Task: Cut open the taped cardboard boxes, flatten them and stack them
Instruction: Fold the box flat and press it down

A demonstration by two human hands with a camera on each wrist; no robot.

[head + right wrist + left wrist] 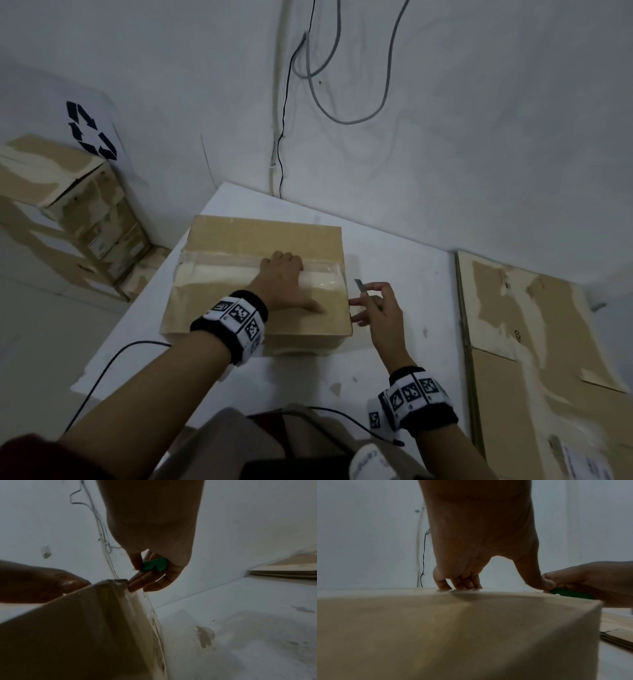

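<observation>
A brown cardboard box (239, 236) sits on the white table (411, 270), with a band of clear tape (212, 270) across its top. My left hand (286, 277) presses down on the box top, fingertips on the tape and thumb spread toward the right edge. The left wrist view shows those fingers (462, 582) bent onto the lid. My right hand (380, 308) is at the box's right side and pinches a small cutter (363, 287). The cutter's blade points up and left; its green handle (154, 563) lies in the fingers. Two right fingers touch the box's upper right corner (116, 582).
A stack of flattened cardboard (534, 342) lies to the right of the table. Taped boxes (68, 205) are piled on the floor at left under a recycling sign (90, 130). Cables (284, 120) hang on the wall behind. A black cable (113, 359) crosses the table's near-left edge.
</observation>
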